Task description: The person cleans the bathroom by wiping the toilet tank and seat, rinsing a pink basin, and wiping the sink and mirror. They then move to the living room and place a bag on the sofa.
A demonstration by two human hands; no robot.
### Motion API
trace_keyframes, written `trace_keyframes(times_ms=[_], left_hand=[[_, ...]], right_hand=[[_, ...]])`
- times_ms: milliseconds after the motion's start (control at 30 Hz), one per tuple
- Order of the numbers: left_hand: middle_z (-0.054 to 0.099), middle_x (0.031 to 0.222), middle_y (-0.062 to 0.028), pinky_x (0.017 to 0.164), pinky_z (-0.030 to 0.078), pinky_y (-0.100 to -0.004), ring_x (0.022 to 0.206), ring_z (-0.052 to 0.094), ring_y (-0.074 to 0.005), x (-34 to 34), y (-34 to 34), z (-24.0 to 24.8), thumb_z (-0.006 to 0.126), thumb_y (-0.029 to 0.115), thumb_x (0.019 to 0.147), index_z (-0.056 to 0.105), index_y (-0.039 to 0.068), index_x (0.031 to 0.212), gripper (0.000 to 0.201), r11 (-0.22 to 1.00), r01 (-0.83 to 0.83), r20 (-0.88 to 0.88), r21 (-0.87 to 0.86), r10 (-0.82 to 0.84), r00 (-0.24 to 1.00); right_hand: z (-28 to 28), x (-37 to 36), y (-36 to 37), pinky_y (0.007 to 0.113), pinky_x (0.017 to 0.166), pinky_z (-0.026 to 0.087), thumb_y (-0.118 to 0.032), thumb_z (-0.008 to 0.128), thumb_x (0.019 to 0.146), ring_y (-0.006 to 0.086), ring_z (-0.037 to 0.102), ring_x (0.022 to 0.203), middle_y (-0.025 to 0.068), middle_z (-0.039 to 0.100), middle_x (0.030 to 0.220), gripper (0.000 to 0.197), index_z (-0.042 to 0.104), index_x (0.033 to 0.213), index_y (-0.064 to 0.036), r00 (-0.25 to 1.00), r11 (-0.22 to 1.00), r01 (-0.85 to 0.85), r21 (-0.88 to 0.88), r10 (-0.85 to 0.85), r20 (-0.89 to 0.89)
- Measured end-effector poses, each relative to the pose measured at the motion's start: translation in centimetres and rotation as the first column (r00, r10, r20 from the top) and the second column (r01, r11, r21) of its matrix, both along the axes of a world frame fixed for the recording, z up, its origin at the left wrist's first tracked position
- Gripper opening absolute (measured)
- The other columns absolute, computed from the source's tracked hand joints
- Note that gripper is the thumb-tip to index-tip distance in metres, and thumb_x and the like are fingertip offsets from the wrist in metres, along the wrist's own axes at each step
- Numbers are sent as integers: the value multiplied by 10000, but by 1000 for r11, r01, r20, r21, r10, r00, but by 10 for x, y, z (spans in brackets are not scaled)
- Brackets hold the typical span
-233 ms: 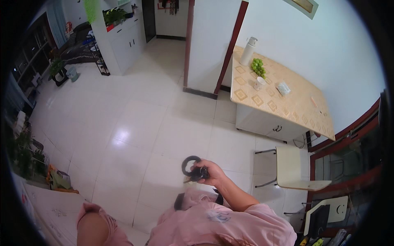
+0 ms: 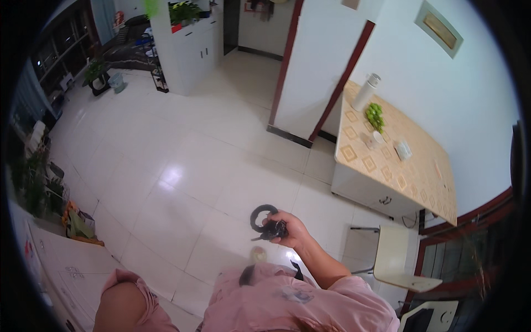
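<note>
My right hand is out in front of my body, over the tiled floor. Its fingers are closed round a bunched black thing with a ring-shaped loop. The loop sticks out to the left of my fingers, and a short thin end points left below it. From this height I cannot make out its exact kind. Only the upper part of my left arm, in a pink sleeve, shows at the lower left. My left hand is out of view.
At the right, a table with a patterned top bears a white flask, green grapes, a paper cup and a small packet. A pale chair stands before it. White cabinets line the lower left.
The view has turned, so the table and chair sit farther right and lower. My right hand still holds the black looped thing, slightly farther right in the picture.
</note>
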State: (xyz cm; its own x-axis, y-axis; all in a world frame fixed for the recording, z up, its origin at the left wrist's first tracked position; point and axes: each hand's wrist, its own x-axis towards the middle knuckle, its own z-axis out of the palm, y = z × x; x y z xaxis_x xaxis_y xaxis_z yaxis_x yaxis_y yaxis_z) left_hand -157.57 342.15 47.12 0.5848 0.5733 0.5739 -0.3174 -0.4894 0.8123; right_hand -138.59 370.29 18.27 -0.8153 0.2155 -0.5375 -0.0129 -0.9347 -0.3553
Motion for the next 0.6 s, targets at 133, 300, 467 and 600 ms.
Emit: trace_keyframes(times_ms=[133,300,467,600], left_hand=[[621,826,-78,547,450,-272,607,572,-173,-31,3,-9,493,154,890,635,86,866,160,981,-187,5,49,187,982],[609,848,-101,524,443,-276,599,562,-185,-69,-2,-10,477,180,912,613,78,953,175,797,-542,-62,266,575,816],[604,870,-114,519,443,-282,594,556,-197,-99,27,-25,475,200,921,590,73,1022,199,888,-349,23,298,359,933],[599,887,-124,514,442,-287,591,551,-207,-102,69,-20,474,216,929,572,69,1077,230,932,-98,43,348,89,995]], right_hand=[[1,-41,1,260,363,345,-151,582,788,173,549,626,92,610,874,154,522,915,-87,995,1000,-6,14,5,100],[2,-78,-29,257,363,343,-170,594,787,176,548,608,96,615,859,163,524,911,-92,992,996,80,-34,-76,105],[1,-92,-38,264,362,310,-198,625,776,186,551,576,71,624,811,159,565,876,-91,979,999,41,9,-42,199],[3,-89,-42,261,353,316,-200,629,772,178,547,566,79,617,802,166,565,869,-82,989,992,111,60,-116,88]])
